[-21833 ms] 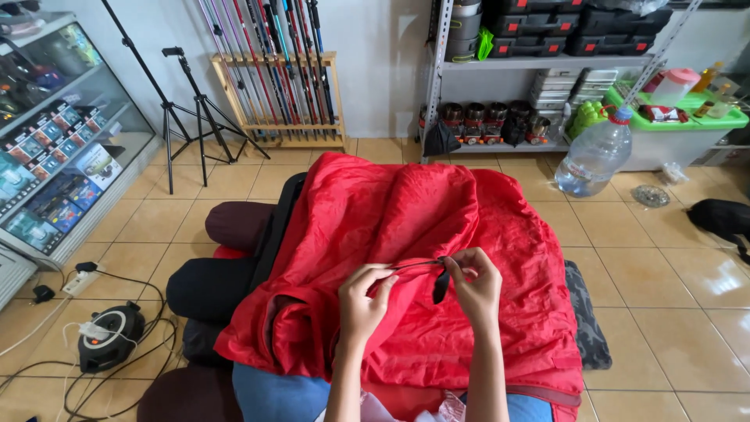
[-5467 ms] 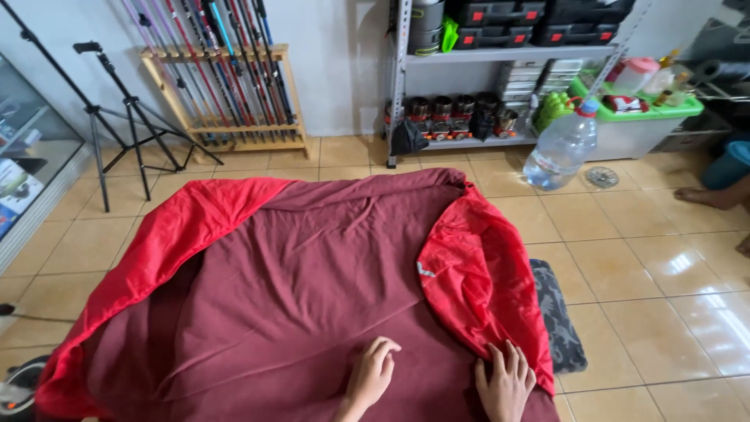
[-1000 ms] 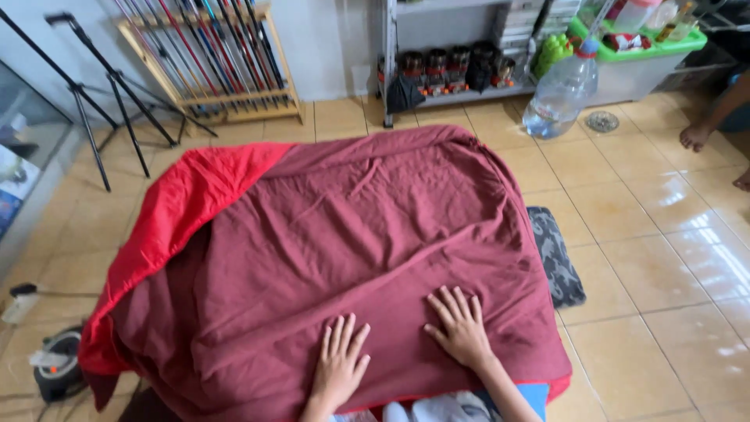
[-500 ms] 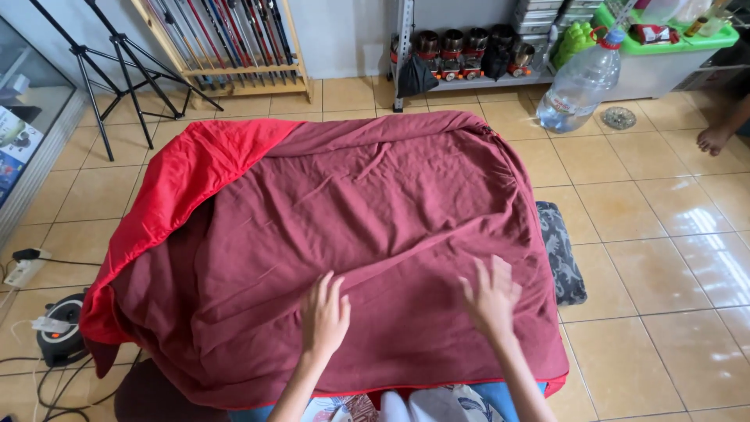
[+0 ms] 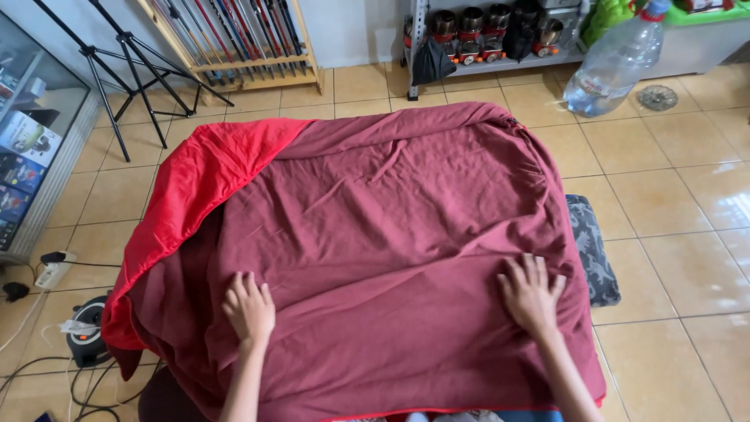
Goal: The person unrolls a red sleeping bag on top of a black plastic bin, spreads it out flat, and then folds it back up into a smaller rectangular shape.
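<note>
A large padded cover (image 5: 375,234) lies spread out in front of me, its dark maroon lining facing up and its bright red outer side (image 5: 195,180) showing along the left edge. My left hand (image 5: 248,307) rests flat on the maroon cloth near the front left, fingers spread. My right hand (image 5: 531,293) presses flat on the cloth near the front right edge, fingers also apart. Neither hand grips anything. What the cover lies on is hidden beneath it.
A grey patterned mat (image 5: 591,248) lies on the tiled floor at the right. A big clear water bottle (image 5: 613,59) stands at the back right by a metal shelf (image 5: 484,35). A rod rack (image 5: 242,39), a black tripod (image 5: 125,62), a glass showcase (image 5: 31,148) and cables (image 5: 70,344) are at the left.
My hands have slid apart across the maroon cloth, the left one further left and the right one further right toward the edge. The view has tilted down slightly.
</note>
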